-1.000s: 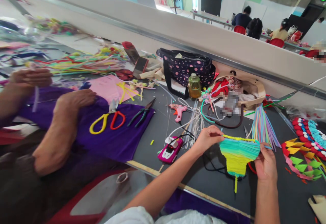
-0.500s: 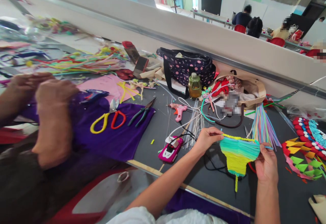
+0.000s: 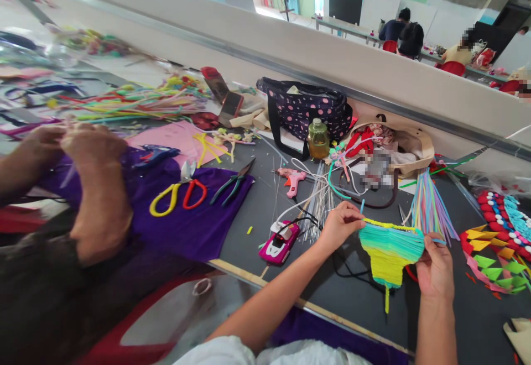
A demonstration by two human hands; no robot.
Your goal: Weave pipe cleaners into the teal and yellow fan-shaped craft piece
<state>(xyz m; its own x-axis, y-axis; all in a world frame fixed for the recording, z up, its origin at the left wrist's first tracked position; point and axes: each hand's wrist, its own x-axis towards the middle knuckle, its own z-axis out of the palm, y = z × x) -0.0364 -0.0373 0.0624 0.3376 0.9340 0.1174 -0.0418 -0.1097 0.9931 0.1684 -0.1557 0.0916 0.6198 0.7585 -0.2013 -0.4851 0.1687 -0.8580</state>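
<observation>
Left grip (image 3: 341, 225) pinching upper left corner of turquoise-and-yellow craft piece (image 3: 388, 254), right grip (image 3: 435, 268) pinching upper right; piece sits between grips, over bench (image 3: 477, 323). Pastel strips (image 3: 431, 204) behind right grip, pink glue gun (image 3: 292, 182) beyond left grip, bottle (image 3: 318, 141) farther, dotted bag (image 3: 309, 105) farthest.

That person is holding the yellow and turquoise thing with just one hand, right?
Not just one hand: both. The head view shows the left hand and the right hand holding opposite sides of the yellow and turquoise thing.
</observation>
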